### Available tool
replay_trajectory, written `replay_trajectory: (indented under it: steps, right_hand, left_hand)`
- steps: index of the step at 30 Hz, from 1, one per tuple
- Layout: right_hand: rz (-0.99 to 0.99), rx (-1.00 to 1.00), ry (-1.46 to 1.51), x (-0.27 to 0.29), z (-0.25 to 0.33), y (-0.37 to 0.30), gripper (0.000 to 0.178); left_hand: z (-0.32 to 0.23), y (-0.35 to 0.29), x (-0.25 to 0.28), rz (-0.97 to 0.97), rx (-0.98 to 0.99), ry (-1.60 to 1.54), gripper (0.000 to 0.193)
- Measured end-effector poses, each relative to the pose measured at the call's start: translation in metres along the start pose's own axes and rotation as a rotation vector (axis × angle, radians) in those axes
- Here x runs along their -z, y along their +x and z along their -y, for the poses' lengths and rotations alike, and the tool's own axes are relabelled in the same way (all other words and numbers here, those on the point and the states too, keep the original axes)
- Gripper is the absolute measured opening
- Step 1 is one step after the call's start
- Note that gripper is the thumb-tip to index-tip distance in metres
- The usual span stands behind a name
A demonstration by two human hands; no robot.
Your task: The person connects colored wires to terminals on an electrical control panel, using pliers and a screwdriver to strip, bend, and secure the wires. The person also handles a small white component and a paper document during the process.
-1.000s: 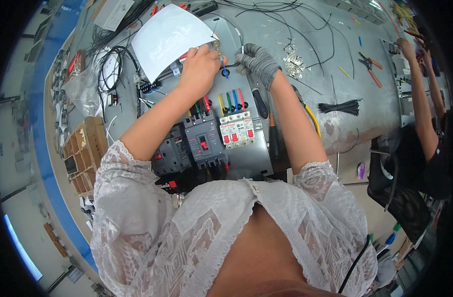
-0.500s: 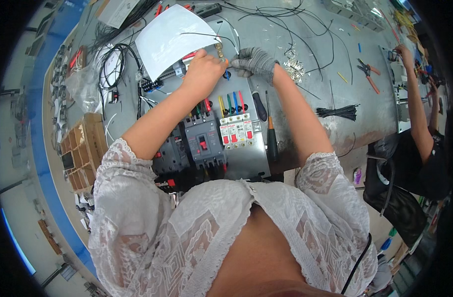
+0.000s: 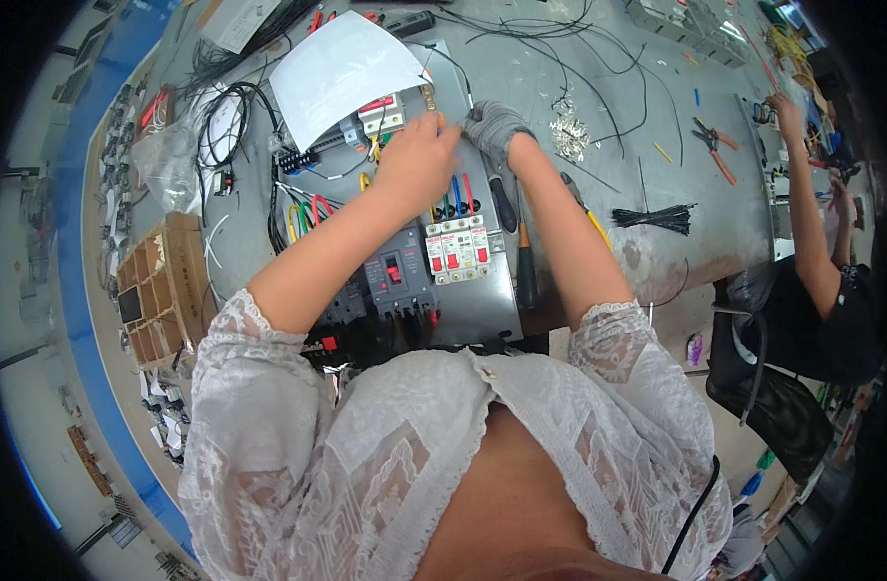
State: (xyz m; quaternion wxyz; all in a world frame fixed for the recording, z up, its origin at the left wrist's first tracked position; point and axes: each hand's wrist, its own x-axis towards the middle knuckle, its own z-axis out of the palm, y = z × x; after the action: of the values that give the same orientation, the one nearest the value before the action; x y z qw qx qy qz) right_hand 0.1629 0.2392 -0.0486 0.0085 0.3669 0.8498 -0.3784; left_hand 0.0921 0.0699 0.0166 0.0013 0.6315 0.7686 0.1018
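Note:
Over a metal mounting plate (image 3: 492, 310), my bare left hand (image 3: 416, 163) is closed, fingertips together; what they pinch is hidden. Beside it, my right hand (image 3: 498, 128) in a grey knit glove is closed at the end of a thin black wire (image 3: 453, 60), which curves back past a white paper sheet (image 3: 342, 70). A row of white miniature breakers (image 3: 459, 254) with red switches and coloured wires sits below my left hand. Left of that row is a grey moulded-case breaker (image 3: 395, 274), partly under my left forearm. Another white breaker (image 3: 381, 113) shows beneath the sheet.
Two screwdrivers (image 3: 527, 276) lie right of the plate. Further right are a black wire bundle (image 3: 653, 219), small metal terminals (image 3: 570, 133) and red-handled pliers (image 3: 716, 150). A wooden compartment box (image 3: 162, 290) stands left. Another person's arm (image 3: 813, 213) reaches in at the right.
My left hand has moved nearer and slightly right, uncovering more of the white breaker under the sheet. The right hand has shifted slightly right; a yellow-handled tool now shows beside its forearm.

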Motion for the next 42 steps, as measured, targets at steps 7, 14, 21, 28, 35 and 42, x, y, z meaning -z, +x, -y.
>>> replay_trajectory:
  steps: [7,14,21,28,35,42]
  right_hand:
    - [0.057,-0.049,0.087,0.003,0.000,0.000,0.039]
    - [0.185,0.151,0.358,0.016,-0.015,0.006,0.028]
    - [0.243,0.262,0.255,0.027,-0.014,0.024,0.031]
    - [0.301,0.287,0.302,0.029,-0.007,0.033,0.030]
    - [0.143,0.248,0.210,0.009,-0.015,0.045,0.023]
    - [-0.238,0.182,-0.105,-0.020,-0.007,-0.039,0.026]
  left_hand:
    - [-0.002,0.010,0.006,0.298,0.147,-0.062,0.048]
    - [0.008,0.011,0.000,0.299,0.085,-0.093,0.043]
    - [0.008,0.013,0.000,0.330,0.074,-0.100,0.049]
    - [0.011,0.011,-0.002,0.313,0.064,-0.130,0.051]
    - [0.004,0.011,-0.001,0.320,0.089,-0.083,0.051]
    - [0.012,0.008,-0.012,0.255,0.051,-0.072,0.054]
